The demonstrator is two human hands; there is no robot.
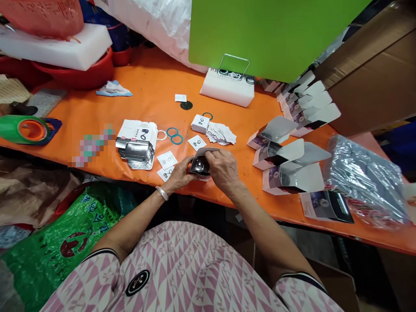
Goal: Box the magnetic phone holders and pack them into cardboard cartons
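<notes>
Between my hands, at the table's front edge, is a small cardboard box (199, 166) with a dark, shiny inside. Its top is open and a flap stands up at the back. My left hand (180, 176) grips the box by its left side, and a bracelet circles that wrist. From the right, my right hand (224, 168) closes its fingers on the flap and rim; its fingertips are partly hidden. Printed paper slips (167, 160) lie by my left hand. Behind the box are another slip (196, 142), a small white stack (200, 123) and a fanned pile of papers (221, 133).
Open boxes (292, 178) stand in rows at the right, near a plastic-wrapped pack (365, 177). Flattened cartons (136, 141) are stacked at left, beside teal rings (176, 139). A white foam block (227, 89) sits at the back, below a green board (269, 39). A tape roll (30, 130) lies far left.
</notes>
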